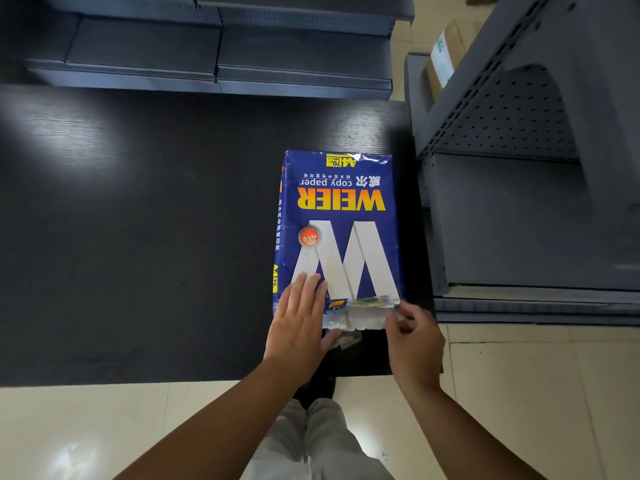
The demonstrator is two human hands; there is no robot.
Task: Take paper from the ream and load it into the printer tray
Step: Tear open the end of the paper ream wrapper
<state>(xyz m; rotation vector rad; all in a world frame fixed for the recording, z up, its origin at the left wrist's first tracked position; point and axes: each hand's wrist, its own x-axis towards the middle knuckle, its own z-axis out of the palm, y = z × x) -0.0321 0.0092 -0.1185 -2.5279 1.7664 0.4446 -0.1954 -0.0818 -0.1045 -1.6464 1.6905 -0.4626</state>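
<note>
**Hands at the torn end of the ream**

Blue-wrapped rectangular ream of copy paper (337, 233) flat on the dark wood-grain table (138, 220), near its right edge, just beside the grey printer cabinet (519, 220). Wrapper torn at the near end, white paper edges (356, 320) exposed there. Left hand (299, 323) spread flat, palm down, on the ream's near-left corner, fingers extended. Right hand (414, 336) at the near-right corner, fingers curled and pinching the torn wrapper flap. Brown cardboard box (445, 55) on the cream tiled floor (519, 393) beyond.
</note>
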